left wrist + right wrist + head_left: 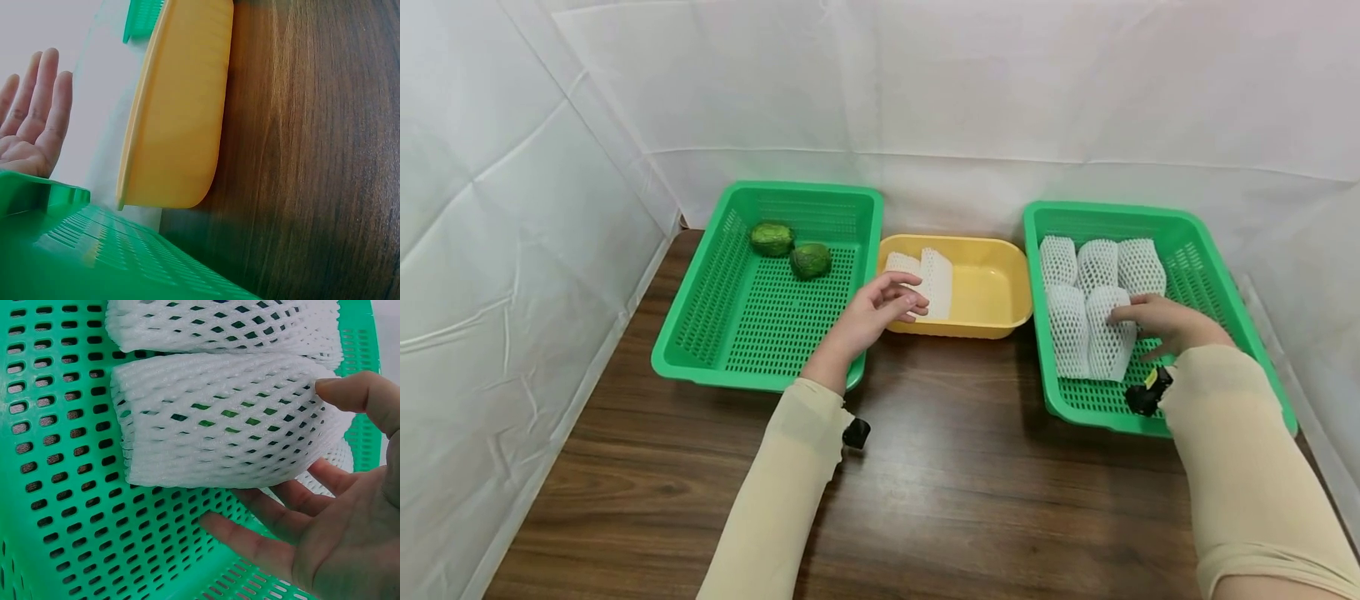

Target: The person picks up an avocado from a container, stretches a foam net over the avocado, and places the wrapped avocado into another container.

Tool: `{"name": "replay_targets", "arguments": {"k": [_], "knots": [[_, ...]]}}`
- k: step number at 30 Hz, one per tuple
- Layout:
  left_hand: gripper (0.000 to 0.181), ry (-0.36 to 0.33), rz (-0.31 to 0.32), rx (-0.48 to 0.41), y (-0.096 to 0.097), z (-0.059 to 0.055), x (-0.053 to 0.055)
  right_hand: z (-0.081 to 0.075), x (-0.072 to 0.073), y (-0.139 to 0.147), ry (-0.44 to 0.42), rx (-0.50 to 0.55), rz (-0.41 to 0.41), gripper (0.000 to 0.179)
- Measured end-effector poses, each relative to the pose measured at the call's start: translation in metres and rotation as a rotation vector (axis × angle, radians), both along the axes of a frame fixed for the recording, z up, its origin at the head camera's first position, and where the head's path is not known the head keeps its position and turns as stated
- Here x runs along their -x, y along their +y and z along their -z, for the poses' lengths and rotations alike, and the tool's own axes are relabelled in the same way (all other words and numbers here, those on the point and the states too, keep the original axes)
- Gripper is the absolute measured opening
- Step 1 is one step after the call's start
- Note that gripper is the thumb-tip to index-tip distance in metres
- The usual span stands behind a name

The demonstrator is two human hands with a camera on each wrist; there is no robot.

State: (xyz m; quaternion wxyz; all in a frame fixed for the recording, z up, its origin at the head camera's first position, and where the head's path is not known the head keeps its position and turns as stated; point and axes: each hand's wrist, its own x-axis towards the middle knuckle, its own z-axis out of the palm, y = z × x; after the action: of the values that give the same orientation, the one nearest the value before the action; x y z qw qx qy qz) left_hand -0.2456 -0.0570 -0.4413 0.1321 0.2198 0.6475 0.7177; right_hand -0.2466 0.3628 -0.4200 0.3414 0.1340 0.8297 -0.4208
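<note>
My left hand [876,312] hovers over the near left rim of a yellow basin [992,292], fingers loosely extended and holding nothing. Inside that basin lie white foam net sleeves [936,283]. My right hand [1176,323] is in the right green basket [1217,250], beside a foam-netted fruit [1107,333]. In the right wrist view the thumb [350,390] touches the white net [219,425], and the spread fingers [250,540] lie along its lower side. Green shows through the mesh. Several more netted pieces [1097,262] lie alongside in rows.
A left green basket [692,333] holds two wrinkled dark-green fruits, avocado-like, one fruit [771,239] behind the other [810,261]. The yellow basin stands between the two baskets on a brown wooden table [970,492]. White cloth [955,92] hangs behind and at both sides.
</note>
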Motion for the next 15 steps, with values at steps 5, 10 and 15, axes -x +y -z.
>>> {"name": "replay_targets", "arguments": {"k": [5,10,15], "knots": [[0.028,0.001,-0.004,-0.005,0.001,-0.001,0.000,-0.003,-0.002,0.000,0.030,-0.021,0.004,0.097],[0.028,0.001,0.010,-0.022,0.002,0.000,0.000,-0.011,-0.004,0.002,0.058,-0.026,0.001,0.096],[0.028,0.004,0.007,-0.018,0.002,-0.001,-0.001,-0.028,-0.003,-0.012,0.182,-0.079,0.023,0.098]]}}
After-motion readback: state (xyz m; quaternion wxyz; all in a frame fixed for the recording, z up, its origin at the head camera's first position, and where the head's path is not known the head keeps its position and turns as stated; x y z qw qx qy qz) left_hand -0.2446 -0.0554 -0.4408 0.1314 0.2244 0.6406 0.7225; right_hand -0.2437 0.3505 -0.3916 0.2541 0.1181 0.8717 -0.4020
